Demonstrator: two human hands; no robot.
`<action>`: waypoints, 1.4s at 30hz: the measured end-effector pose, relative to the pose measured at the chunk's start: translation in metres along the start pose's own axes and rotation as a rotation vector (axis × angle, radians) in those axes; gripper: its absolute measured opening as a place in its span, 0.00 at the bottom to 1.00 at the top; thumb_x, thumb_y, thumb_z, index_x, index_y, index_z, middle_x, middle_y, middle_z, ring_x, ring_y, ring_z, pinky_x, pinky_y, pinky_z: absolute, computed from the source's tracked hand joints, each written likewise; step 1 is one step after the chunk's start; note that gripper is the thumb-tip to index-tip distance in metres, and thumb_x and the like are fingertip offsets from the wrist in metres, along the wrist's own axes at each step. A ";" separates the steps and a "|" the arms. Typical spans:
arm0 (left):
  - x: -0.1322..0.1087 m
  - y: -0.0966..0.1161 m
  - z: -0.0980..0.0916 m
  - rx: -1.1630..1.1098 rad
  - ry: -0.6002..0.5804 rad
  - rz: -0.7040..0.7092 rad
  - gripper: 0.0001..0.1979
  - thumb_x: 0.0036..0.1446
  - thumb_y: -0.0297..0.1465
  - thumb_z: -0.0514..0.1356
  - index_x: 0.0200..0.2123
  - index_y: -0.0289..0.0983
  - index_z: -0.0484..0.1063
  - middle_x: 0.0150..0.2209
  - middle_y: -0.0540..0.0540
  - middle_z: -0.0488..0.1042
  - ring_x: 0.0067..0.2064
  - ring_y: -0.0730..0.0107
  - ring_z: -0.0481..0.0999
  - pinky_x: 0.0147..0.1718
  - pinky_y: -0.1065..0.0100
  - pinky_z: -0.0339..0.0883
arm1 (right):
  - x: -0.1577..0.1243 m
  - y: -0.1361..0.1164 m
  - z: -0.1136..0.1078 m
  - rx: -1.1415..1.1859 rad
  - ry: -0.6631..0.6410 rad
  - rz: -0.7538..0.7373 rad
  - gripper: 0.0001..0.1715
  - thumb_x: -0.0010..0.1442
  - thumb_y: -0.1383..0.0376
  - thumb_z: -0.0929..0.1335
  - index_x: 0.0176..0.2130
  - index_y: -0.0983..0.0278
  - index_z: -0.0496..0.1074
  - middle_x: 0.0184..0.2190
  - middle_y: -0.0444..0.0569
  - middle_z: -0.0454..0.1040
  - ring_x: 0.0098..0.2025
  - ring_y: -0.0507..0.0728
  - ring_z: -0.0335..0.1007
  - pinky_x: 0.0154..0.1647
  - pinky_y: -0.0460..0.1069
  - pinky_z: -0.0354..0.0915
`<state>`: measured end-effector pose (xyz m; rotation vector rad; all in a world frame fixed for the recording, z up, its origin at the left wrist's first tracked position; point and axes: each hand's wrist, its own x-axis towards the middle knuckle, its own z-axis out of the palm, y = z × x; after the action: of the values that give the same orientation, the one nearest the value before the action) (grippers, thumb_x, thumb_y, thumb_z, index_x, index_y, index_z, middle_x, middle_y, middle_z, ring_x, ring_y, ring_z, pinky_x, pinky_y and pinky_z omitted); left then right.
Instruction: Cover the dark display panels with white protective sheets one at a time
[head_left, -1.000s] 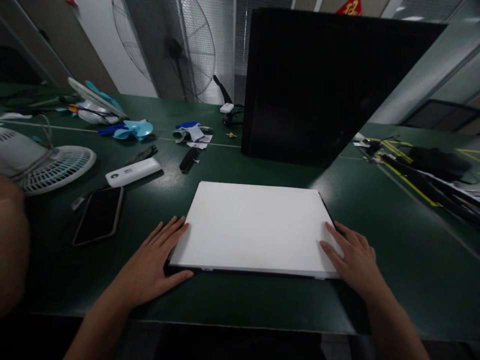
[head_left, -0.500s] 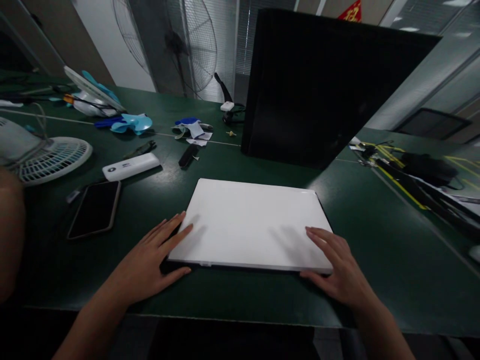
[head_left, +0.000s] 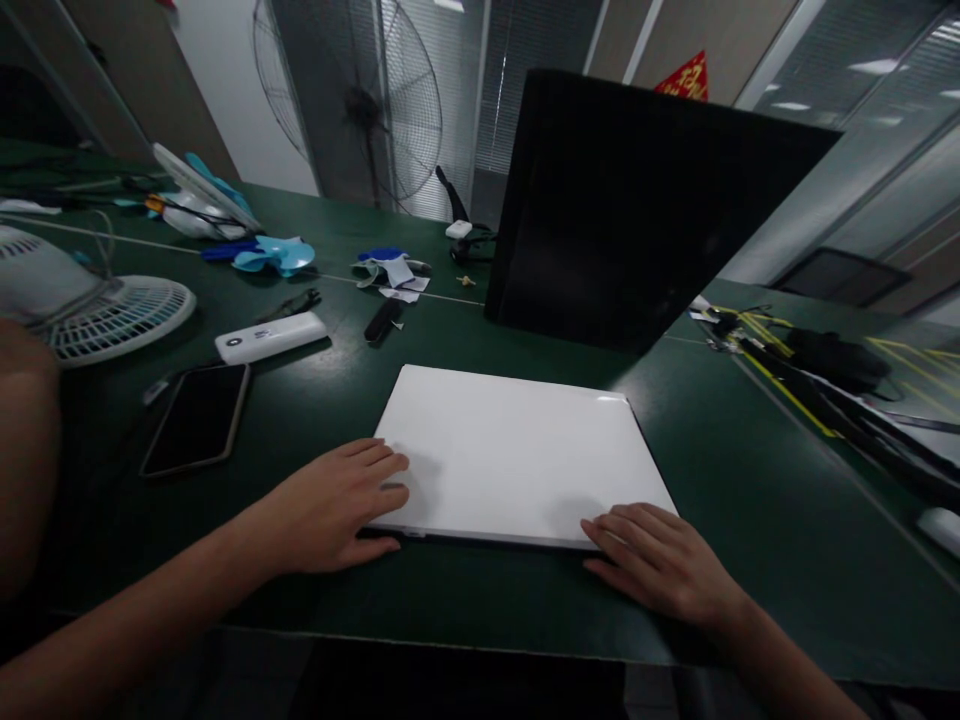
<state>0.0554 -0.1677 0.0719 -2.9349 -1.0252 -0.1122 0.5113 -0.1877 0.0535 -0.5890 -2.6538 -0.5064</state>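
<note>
**Bracing both hands on a white slab**

The flat white rectangular slab [head_left: 517, 455] lies on the dark green table [head_left: 750, 500]. The left hand [head_left: 341, 505] and right hand [head_left: 660, 560] rest flat and unclenched, one on each near corner, apparently steadying it. A black smartphone [head_left: 196, 418] lies left of the slab.

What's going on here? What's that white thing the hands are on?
A person has both hands on a flat white device, probably a closed laptop, lying on a green table. The left hand rests on its near left corner and the right hand on its near right corner, fingers flat. A phone lies to the left, and a big black screen stands behind.
</note>
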 end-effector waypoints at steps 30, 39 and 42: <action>0.017 0.041 0.014 0.386 0.444 0.108 0.12 0.68 0.23 0.56 0.49 0.36 0.77 0.44 0.40 0.83 0.43 0.55 0.83 0.33 0.60 0.76 | 0.008 0.006 -0.039 -0.100 -0.042 -0.265 0.24 0.72 0.72 0.60 0.60 0.73 0.76 0.64 0.62 0.71 0.63 0.67 0.72 0.46 0.55 0.76; 0.016 0.036 0.005 0.322 0.465 0.190 0.15 0.67 0.22 0.58 0.54 0.33 0.76 0.46 0.37 0.85 0.45 0.54 0.85 0.37 0.60 0.80 | 0.018 0.001 -0.021 -0.103 0.029 -0.004 0.20 0.71 0.77 0.63 0.57 0.72 0.75 0.49 0.56 0.80 0.51 0.62 0.77 0.52 0.58 0.71; 0.018 0.033 -0.002 0.328 0.503 0.213 0.12 0.67 0.23 0.60 0.51 0.32 0.77 0.44 0.37 0.85 0.43 0.56 0.85 0.34 0.62 0.79 | 0.027 -0.003 -0.018 -0.128 0.104 -0.017 0.15 0.70 0.79 0.65 0.53 0.75 0.76 0.46 0.58 0.81 0.49 0.61 0.78 0.51 0.57 0.71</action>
<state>0.0894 -0.1823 0.0753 -2.4996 -0.5881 -0.5782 0.4919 -0.1885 0.0797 -0.5616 -2.5436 -0.6964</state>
